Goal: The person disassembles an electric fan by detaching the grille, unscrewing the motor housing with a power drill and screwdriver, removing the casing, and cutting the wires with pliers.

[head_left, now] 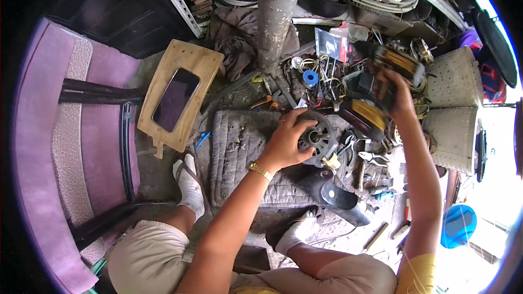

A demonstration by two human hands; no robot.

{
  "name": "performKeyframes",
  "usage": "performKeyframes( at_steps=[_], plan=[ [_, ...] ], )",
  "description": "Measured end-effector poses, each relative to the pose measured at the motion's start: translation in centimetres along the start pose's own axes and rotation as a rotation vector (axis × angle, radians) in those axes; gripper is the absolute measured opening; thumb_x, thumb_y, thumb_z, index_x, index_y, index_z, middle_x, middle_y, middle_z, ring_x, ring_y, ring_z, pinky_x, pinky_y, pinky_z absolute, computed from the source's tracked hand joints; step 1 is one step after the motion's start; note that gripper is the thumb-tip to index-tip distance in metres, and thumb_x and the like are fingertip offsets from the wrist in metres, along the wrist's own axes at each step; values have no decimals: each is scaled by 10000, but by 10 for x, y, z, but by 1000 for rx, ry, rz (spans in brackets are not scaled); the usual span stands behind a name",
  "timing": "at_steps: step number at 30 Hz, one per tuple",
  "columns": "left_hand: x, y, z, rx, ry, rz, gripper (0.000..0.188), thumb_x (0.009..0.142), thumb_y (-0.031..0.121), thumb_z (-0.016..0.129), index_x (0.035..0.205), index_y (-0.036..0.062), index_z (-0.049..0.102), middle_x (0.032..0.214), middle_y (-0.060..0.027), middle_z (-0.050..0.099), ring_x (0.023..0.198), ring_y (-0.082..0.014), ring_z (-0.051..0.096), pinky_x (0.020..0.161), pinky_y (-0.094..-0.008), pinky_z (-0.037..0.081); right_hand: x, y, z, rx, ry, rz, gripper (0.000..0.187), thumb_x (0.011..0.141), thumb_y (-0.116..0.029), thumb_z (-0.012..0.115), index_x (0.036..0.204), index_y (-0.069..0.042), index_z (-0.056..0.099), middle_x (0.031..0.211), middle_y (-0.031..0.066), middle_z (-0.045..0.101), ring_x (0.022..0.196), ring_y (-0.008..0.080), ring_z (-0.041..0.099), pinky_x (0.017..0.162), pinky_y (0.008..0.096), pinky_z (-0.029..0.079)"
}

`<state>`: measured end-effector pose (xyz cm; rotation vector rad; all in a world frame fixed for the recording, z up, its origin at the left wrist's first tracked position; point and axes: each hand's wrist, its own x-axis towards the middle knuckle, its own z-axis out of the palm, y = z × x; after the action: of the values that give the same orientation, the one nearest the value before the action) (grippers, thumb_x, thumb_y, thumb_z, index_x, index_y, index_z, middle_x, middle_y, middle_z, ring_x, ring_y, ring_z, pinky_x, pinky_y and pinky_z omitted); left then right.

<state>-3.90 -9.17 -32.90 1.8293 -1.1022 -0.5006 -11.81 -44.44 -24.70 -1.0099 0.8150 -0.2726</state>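
My left hand [284, 140], with a gold watch at the wrist, has its fingers curled round a round, dark grey motor end cover [322, 137] with vent slots and a hub in its middle. The cover is above a grey quilted mat [239, 152]. My right hand [401, 97] is farther right and raised, closed on a motor stator [366, 118] with copper-coloured windings and a dark core. The stator is smeared by motion, and part of my right hand's grip is hidden. A dark curved housing [335, 193] lies below the end cover.
Pliers [373, 158] and other hand tools lie right of the mat. Beyond it are a blue spool [310, 78], wires and a plastic packet [331, 44]. A metal post [278, 16] stands at the back. Left, a phone [176, 99] rests on a wooden board [204, 57] beside a pink chair [98, 147].
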Motion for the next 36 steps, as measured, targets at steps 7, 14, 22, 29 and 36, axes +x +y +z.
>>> performKeyframes(
  at_steps=[7, 14, 22, 29, 36],
  plan=[
    [22, 3, 40, -105, 36, 80, 831, 789, 167, 892, 1516, 92, 497, 1623, -203, 369, 1516, -447, 380, 1261, -519, 345, -158, -69, -91, -894, 137, -199, 600, 883, -144, 825, 1434, -57, 603, 1337, 73, 709, 1165, 211, 711, 997, 415, 600],
    [6, -9, 18, -128, -22, 99, 798, 774, 132, 871, 1482, 96, 503, 1649, -189, 364, 1555, -420, 350, 1284, -499, 322, -258, -20, -67, -770, -113, 0, 742, 746, 56, 931, 1405, -45, 608, 1337, 74, 724, 1208, 186, 698, 1049, 370, 585],
    [10, -2, 34, -34, 113, 48, 689, 779, 184, 889, 1370, 90, 546, 1617, -177, 407, 1476, -423, 426, 1249, -515, 376, -218, 25, -2, -947, -138, -97, 523, 827, -48, 903, 1307, -35, 698, 1267, 73, 769, 1129, 173, 727, 1004, 343, 579],
    [10, -2, 33, -17, 104, 25, 724, 741, 153, 907, 1365, 84, 547, 1607, -170, 410, 1463, -422, 432, 1245, -509, 383, -207, 26, 14, -1007, -178, -98, 520, 830, -69, 907, 1309, -41, 706, 1241, 69, 776, 1121, 176, 728, 1011, 341, 574],
    [9, -5, 32, -31, 115, 36, 738, 717, 138, 918, 1357, 85, 554, 1604, -167, 408, 1466, -417, 426, 1239, -509, 386, -210, 25, 29, -989, -141, -61, 470, 829, -68, 903, 1269, -49, 738, 1226, 54, 787, 1097, 174, 738, 1018, 341, 567]
  ],
)
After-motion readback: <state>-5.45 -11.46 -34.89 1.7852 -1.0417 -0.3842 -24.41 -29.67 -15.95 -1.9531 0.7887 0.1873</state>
